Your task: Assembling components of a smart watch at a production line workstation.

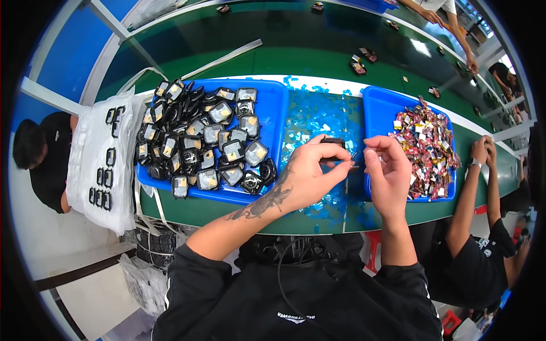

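My left hand (318,176) is closed on a small black watch-like case (333,141), held above the strip of table between two blue trays. A thin dark piece shows by its thumb and fingertips, too small to name. Just to the right, my right hand (391,173) is raised with fingers curled and thumb close to the index fingertip; whatever it pinches, if anything, is hidden. On the left, a blue tray (277,108) holds a heap of similar black cases (207,134). The right blue tray (375,98) is heaped with small red parts (424,149) bearing white and yellow patches.
Blue film scraps (318,111) litter the green table (267,223) between the trays. White plastic sheeting (102,165) with several black frames lies at left. Beyond runs a green conveyor (273,51) with scattered parts. Co-workers' arms (475,170) are at right; another person (51,153) sits left.
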